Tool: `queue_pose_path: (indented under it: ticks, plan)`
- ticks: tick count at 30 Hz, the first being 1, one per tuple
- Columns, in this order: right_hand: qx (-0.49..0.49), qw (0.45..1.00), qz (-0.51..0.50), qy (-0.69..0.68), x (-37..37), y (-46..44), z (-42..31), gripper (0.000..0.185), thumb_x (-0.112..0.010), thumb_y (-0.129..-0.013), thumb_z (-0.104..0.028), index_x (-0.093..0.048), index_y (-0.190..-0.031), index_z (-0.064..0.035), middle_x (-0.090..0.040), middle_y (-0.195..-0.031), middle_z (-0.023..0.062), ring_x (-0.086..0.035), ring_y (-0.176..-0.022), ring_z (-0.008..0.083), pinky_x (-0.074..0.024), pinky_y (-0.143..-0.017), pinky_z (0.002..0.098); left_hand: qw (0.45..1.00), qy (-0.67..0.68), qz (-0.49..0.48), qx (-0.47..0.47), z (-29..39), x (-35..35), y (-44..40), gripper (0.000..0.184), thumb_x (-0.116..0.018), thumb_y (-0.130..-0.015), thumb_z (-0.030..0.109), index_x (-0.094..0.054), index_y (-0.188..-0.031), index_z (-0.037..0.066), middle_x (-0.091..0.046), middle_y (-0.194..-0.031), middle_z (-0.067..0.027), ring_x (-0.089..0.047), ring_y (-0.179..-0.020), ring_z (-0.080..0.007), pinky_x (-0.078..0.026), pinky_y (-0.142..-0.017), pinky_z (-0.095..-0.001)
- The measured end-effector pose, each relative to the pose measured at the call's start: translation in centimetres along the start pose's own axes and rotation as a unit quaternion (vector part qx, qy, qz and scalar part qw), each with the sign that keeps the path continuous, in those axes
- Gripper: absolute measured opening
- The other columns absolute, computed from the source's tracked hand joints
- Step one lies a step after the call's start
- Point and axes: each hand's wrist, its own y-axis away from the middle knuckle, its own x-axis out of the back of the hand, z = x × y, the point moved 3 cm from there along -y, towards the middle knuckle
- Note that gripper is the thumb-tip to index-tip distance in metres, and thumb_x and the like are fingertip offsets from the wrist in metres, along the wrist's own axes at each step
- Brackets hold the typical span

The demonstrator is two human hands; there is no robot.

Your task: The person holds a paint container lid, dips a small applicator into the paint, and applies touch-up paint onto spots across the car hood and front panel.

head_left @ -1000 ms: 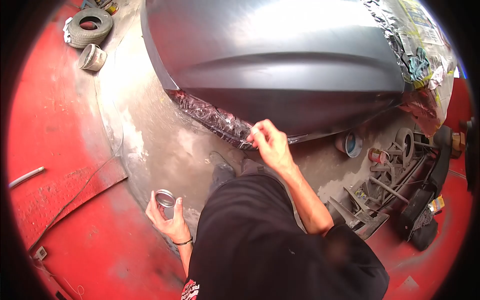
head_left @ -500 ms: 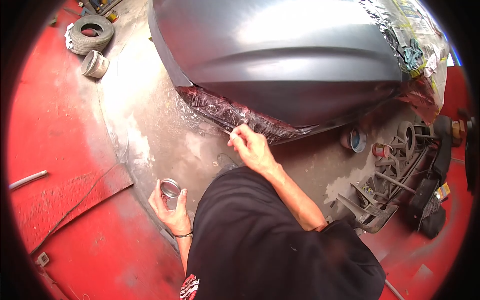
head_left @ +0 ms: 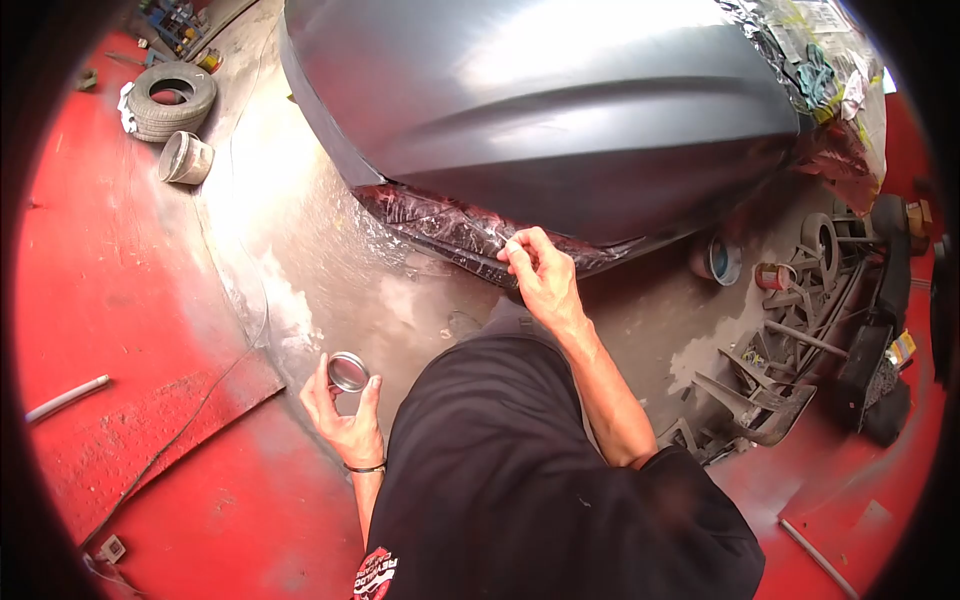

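My left hand (head_left: 348, 422), at the lower left, holds a small round metal tin (head_left: 348, 371) between thumb and fingers, its shallow inside facing up. A dark band circles that wrist. My right hand (head_left: 545, 277) is raised in front of the dark grey car hood (head_left: 600, 140), thumb and fingertips pinched together. Whatever those fingertips hold, if anything, is too small to make out. Behind them, dark plastic film (head_left: 435, 222) covers the car's front below the hood edge.
A tyre (head_left: 172, 101) and a bucket (head_left: 186, 158) stand at the upper left. To the right are another bucket (head_left: 716, 259), a red can (head_left: 773, 276) and grey car parts (head_left: 765, 395). A pale tube (head_left: 67, 398) lies on the red surface at the left.
The view has shifted. My right hand went left from the film, then back right in front of it, still pinched. My left hand still holds the tin, slightly farther right in view.
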Motion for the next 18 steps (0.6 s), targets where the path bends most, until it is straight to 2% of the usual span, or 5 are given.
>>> queue_pose_path:
  ticks: [3, 4, 14, 17, 18]
  plan:
    - [0.02, 0.999, 0.034, -0.008, 0.7, -1.2, -0.7, 0.015, -0.065, -0.109, -0.017, -0.066, -0.108, -0.0017, -0.076, -0.088, 0.0077, -0.066, -0.072, 0.0116, -0.0534, -0.069, 0.0303, 1.0, -0.004, -0.008, -0.018, 0.8, -0.8, -0.6, 0.075, -0.092, -0.084, 0.0, -0.062, -0.153, 0.005, -0.056, -0.141, -0.0104, -0.06, -0.127, -0.0227, -0.054, -0.101, -0.0365]
    - [-0.013, 1.0, 0.012, 0.014, 1.3, -1.5, -1.2, 0.014, -0.067, -0.108, -0.015, -0.068, -0.109, -0.0013, -0.076, -0.094, 0.0098, -0.068, -0.074, 0.0137, -0.0545, -0.07, 0.0309, 1.0, -0.001, -0.011, -0.021, 1.1, -1.1, -0.6, 0.075, -0.092, -0.084, 0.0, -0.062, -0.153, 0.005, -0.056, -0.142, -0.0105, -0.06, -0.127, -0.0226, -0.054, -0.101, -0.0365]
    - [0.04, 0.998, 0.057, -0.003, 4.5, -3.0, -0.4, 0.013, -0.072, -0.103, -0.012, -0.072, -0.108, 0.0008, -0.067, -0.143, 0.0161, -0.074, -0.09, 0.0176, -0.0605, -0.077, 0.0329, 0.998, -0.005, -0.038, -0.053, 3.6, -4.0, -1.2, 0.075, -0.093, -0.083, 0.001, -0.063, -0.152, 0.006, -0.057, -0.141, -0.0092, -0.06, -0.127, -0.0215, -0.053, -0.1, -0.0349]
    - [0.04, 0.998, 0.058, -0.002, 5.8, -3.9, -0.4, 0.013, -0.072, -0.104, -0.012, -0.072, -0.107, 0.0008, -0.067, -0.142, 0.0165, -0.074, -0.09, 0.0179, -0.0613, -0.078, 0.0331, 0.998, -0.002, -0.035, -0.042, 4.1, -4.2, -1.0, 0.075, -0.093, -0.083, 0.001, -0.063, -0.152, 0.006, -0.057, -0.14, -0.0089, -0.06, -0.126, -0.0212, -0.053, -0.099, -0.0346]
    - [0.045, 0.997, 0.056, 0.005, 6.0, -4.2, -0.4, 0.013, -0.07, -0.106, -0.01, -0.071, -0.109, 0.0027, -0.067, -0.142, 0.0125, -0.068, -0.089, 0.01, -0.0573, -0.077, 0.0275, 0.999, -0.001, -0.034, -0.036, 4.1, -4.2, -1.0, 0.076, -0.093, -0.083, 0.001, -0.063, -0.152, 0.006, -0.057, -0.14, -0.0089, -0.06, -0.126, -0.0211, -0.053, -0.099, -0.0345]
